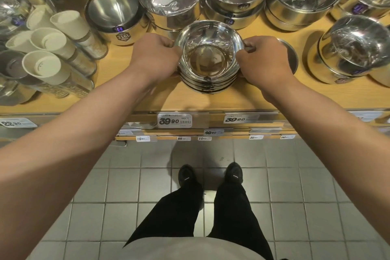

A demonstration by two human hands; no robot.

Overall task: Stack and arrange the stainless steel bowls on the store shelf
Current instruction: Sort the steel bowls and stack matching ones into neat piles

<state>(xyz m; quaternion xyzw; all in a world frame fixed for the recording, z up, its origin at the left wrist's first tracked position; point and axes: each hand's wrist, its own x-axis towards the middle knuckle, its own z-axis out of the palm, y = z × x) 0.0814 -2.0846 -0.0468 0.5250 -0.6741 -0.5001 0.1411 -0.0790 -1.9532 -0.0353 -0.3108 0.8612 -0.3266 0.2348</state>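
Both hands are gripping the stack of bowls (207, 63) from opposite sides: my left hand (155, 57) is curling its fingers around the left rims and my right hand (263, 59) is pinching the right rims. I am seeing that stack sitting on the wooden shelf (130, 95) near its front edge, several shiny bowls nested together with the top one showing nothing inside. Reading what I can, a steel pot (115, 13) behind my left hand is carrying a dark badge marked "316L", and the nested bowls (234, 0) behind the stack are wearing "304" stickers. Along the shelf lip, a price tag (174, 120) is showing "39.90", a second tag (241, 118) the same, and one at far left (18, 123) "28.90". Cream-coloured cups (45, 45) are lying on their sides to the left. Smaller tags on lower shelves are reading "49.90", "19.90" and "10.00".
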